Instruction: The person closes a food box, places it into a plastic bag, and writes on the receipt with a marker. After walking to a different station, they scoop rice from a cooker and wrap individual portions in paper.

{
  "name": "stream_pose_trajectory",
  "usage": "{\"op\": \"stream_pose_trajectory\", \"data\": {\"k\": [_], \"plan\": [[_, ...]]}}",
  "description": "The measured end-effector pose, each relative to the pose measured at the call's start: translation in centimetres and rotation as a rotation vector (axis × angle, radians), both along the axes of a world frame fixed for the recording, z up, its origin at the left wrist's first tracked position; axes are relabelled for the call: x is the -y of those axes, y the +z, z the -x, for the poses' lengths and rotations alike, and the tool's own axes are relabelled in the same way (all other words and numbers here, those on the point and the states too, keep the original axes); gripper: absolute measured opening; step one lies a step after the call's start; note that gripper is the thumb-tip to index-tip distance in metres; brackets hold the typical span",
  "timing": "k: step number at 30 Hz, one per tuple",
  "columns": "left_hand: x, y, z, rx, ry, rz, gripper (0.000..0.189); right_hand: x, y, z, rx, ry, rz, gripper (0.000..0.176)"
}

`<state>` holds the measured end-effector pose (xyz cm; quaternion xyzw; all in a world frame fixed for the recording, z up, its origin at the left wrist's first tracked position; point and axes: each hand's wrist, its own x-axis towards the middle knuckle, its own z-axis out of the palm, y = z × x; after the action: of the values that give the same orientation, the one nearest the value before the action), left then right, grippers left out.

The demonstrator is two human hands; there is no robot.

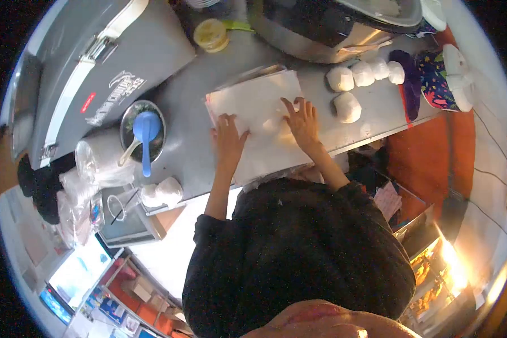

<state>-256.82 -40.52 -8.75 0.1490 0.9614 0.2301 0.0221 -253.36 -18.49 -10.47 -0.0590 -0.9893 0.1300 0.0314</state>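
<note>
A stack of white paper sheets (259, 112) lies on the metal counter in front of me. My left hand (228, 142) rests on its left side, fingers apart and bent a little at the tips. On the right side of the sheets lies my right hand (304, 125), its fingers spread and slightly curled. Neither hand holds anything; both touch the top sheet. Several round white wrapped bundles (347, 107) sit to the right of the sheets. Under the near edge of the stack, some clear plastic is partly hidden by my body.
A big black cooker (304, 34) stands at the back. On the left are a grey latched box (112, 73), a metal bowl (125, 121) of green bits with a blue spoon (146, 132), and plastic wrapping (90, 163). A yellowish round tub (211, 35) sits behind the sheets.
</note>
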Motion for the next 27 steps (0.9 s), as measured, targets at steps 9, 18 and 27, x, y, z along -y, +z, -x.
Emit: {"op": "stream_pose_trajectory", "data": {"k": [9,18,27], "plan": [[1.5,0.4,-0.7,0.125,-0.085,-0.169,0.023,-0.5,-1.6,0.3,0.101,0.136,0.348,0.036],[3.0,0.3,-2.3,-0.087,-0.462,0.133,0.025,-3.5,-3.6,-2.0,-0.241,0.706,0.152,0.024],[4.9,-2.2,-0.5,0.071,-0.634,-0.181,0.027,-7.3,-1.7,2.3,-0.05,1.284,0.03,0.042]]}}
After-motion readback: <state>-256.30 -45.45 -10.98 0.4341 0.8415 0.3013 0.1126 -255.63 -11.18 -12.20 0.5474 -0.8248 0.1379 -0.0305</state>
